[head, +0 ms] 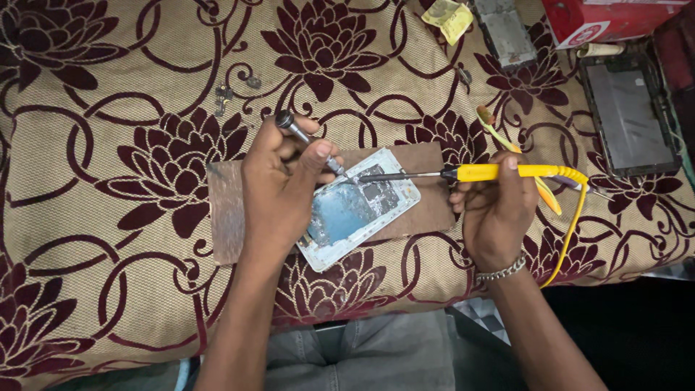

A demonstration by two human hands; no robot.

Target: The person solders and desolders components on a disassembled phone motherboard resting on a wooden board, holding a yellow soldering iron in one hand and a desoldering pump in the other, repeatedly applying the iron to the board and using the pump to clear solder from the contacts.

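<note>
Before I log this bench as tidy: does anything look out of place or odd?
Yes. Small metal parts lie loose on the patterned cloth, away from the opened phone on its board. A crumpled yellow paper sits at the far edge.

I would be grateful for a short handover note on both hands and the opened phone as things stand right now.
Left hand: grips a metal screwdriver, tip down at the opened phone.
Right hand: holds the yellow soldering iron, tip on the phone's upper board.
Phone lies back-open on a brown board on the floral cloth.
Done: back cover is off. Left: the board work is in hand; its result cannot be told.
</note>
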